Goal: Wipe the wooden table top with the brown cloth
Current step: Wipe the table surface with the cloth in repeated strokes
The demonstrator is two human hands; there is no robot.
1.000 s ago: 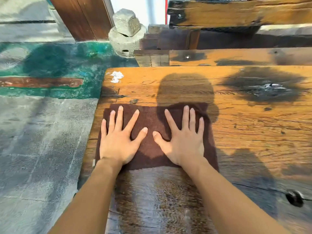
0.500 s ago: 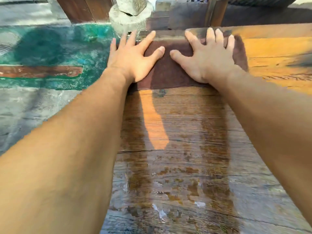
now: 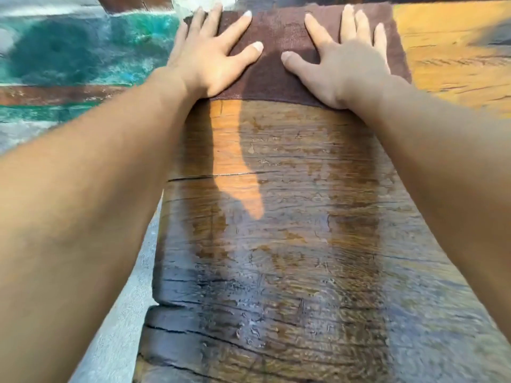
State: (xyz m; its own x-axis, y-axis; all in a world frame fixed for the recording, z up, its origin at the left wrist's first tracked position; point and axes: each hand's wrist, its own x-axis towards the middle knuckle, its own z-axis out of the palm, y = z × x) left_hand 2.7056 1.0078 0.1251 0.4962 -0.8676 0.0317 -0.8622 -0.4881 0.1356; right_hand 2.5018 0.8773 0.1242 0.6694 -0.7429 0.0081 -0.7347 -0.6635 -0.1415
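Straight-fingered left hand (image 3: 213, 59) and right hand (image 3: 351, 67) are pressing the brown fabric cloth (image 3: 276, 51) far along the wooden table top (image 3: 276, 244)

This looks like an outdoor or open-sided spot, such as a patio or yard, rather than an indoor room. Hard sunlight falls across the weathered, cracked wooden table top (image 3: 276, 272) that fills the centre and right of the frame, and throws sharp-edged shadows on it. At the upper left the ground is a worn teal-green painted floor (image 3: 69, 51) crossed by a reddish-brown stripe (image 3: 55, 94), and at the lower left it is rough grey concrete (image 3: 124, 313).
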